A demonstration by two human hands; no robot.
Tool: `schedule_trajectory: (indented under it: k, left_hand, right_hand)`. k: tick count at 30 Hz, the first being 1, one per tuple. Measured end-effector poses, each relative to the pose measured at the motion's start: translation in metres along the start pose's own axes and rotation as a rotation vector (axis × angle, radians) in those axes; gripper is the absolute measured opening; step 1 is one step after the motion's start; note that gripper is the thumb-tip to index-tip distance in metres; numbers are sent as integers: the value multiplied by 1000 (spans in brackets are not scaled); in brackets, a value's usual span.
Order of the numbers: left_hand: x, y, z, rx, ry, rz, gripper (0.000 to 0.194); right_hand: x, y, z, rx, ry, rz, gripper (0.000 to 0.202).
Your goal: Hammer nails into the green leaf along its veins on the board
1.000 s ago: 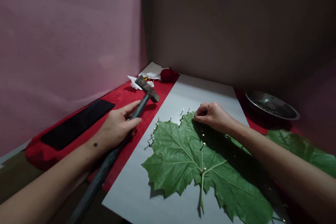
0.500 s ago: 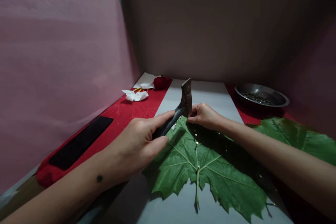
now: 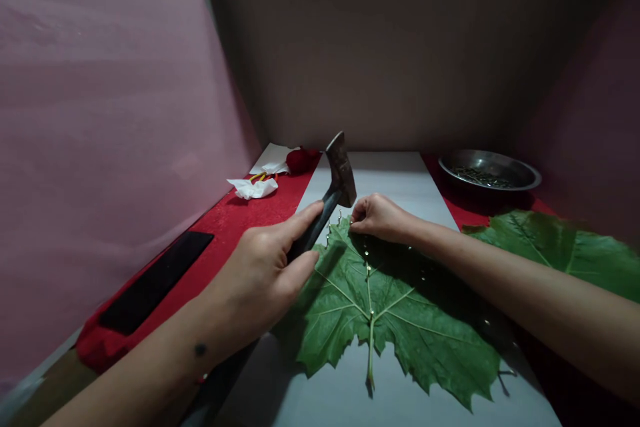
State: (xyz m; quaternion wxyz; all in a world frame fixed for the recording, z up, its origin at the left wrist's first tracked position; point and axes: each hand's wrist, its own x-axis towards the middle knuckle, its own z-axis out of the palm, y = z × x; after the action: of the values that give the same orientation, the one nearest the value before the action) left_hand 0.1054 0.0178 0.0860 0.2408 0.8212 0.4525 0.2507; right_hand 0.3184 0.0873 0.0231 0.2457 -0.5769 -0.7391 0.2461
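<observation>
Left hand point(image 3: 260, 273) wraps the hammer point(image 3: 342, 170); right hand point(image 3: 383, 217) pinches an apparent nail at the leaf point(image 3: 345, 320), between the white board's point(image 3: 380, 177) side edges. Nailing seems in hand; striking needs a steady pinch, fingertips clear.

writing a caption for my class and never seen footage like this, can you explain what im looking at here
There is no machine: these are a person's two bare hands, seen by a camera worn on the head, looking forward and down. The left hand grips a metal-headed hammer with a dark handle. The right hand pinches at the far edge of a broad green lobed leaf, dotted with small shiny nails and lying on a long white board. Around it, on red cloth, are a flat black rectangular object, crumpled white tissue and a shallow silver metal bowl of nails.
</observation>
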Motion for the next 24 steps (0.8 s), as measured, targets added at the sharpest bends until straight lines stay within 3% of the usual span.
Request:
schedule_trajectory:
  k: [5,11,16,24]
  left_hand:
    - [2,-2,4,26,-127,4,53]
    - [0,0,2,33,19,21,56]
    - [3,-3,7,40,-148,25,53]
    - [-10,5,-11,-99,-7,-72,53]
  right_hand:
    - [0,-1,0,-4,-15,-4,8]
    - [-1,-1,-1,-2,-4,-4,10]
    - [-2,-2,-1,-22,-26,-12,11]
    - [-4,-10,-15,-96,-101,-4,18]
